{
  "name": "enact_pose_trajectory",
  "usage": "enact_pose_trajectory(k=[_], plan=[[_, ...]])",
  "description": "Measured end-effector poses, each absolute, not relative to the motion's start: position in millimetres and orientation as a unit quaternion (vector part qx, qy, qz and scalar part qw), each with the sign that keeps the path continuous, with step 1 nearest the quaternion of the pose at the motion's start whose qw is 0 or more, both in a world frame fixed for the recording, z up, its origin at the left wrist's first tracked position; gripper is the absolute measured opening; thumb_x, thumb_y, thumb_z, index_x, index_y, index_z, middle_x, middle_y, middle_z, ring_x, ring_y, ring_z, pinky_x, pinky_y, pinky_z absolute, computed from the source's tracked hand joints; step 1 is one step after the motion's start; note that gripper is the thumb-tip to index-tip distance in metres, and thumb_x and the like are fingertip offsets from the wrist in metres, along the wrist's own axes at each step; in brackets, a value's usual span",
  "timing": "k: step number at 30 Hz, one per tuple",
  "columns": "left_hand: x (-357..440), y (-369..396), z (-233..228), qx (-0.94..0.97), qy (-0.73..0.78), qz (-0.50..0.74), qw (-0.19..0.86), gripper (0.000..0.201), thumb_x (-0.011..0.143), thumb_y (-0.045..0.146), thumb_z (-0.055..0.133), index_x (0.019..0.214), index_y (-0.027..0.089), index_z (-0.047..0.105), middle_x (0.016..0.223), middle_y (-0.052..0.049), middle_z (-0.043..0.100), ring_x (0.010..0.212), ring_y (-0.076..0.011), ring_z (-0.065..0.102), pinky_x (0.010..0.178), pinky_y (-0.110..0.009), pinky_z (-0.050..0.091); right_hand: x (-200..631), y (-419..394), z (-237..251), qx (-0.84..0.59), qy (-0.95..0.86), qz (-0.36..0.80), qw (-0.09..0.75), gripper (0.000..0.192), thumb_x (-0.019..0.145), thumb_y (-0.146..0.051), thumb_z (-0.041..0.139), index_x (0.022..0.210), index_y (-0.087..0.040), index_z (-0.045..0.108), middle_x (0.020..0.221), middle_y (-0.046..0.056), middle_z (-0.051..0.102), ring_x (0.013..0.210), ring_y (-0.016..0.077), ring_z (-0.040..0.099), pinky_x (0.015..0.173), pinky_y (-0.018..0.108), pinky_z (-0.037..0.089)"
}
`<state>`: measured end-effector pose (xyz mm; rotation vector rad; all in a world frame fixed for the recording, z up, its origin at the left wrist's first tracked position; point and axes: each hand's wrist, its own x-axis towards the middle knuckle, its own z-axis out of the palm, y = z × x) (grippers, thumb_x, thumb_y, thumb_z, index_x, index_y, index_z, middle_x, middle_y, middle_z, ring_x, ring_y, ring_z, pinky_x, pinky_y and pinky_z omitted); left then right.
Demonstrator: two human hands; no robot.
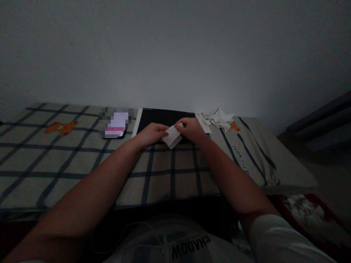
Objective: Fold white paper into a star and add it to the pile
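A small folded piece of white paper (172,137) is held between both hands, tilted, with one corner pointing toward me. My left hand (152,133) pinches its left side with thumb and fingers. At the upper right edge, my right hand (191,128) grips the paper between thumb and bent fingers. Beneath and behind the hands lies a flat black board (167,116) with a white strip along its left side and small white marks near its top corners.
Left of the board lies a phone (117,122) with a lit screen, partly blurred. Crumpled white papers (219,118) lie at the right. A checked cloth (161,168) with orange bear prints covers the table, which meets a grey wall (170,54). A white cord (131,224) hangs near my lap.
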<state>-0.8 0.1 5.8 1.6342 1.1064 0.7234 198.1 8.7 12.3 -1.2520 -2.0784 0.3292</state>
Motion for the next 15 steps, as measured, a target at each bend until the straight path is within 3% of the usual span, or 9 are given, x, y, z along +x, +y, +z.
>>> enact_pose_trajectory(k=[6,15], plan=[[0.6,-1.4,6.8,0.665,0.465,0.297,0.503,0.032,0.070,0.026,0.065,0.098,0.017,0.075,0.087,-0.005,0.074,0.075,-0.0186,0.065,0.069,-0.030,0.051,196.8,6.1,14.1,-0.496,-0.793,0.132,0.329,0.018,0.080,-0.022,0.060,0.087,-0.014,0.075,0.079,0.005,0.072,0.069,0.0134,0.061,0.068,0.025,0.043],[-1.5,0.2,4.9,0.730,0.473,0.277,0.408,0.026,0.078,0.036,0.062,0.092,0.019,0.076,0.085,-0.003,0.074,0.075,-0.0172,0.064,0.066,-0.026,0.046,196.1,4.8,14.1,-0.487,-0.800,0.136,0.323,0.017,0.080,-0.022,0.061,0.086,-0.016,0.076,0.078,0.004,0.073,0.068,0.0133,0.059,0.068,0.025,0.042]])
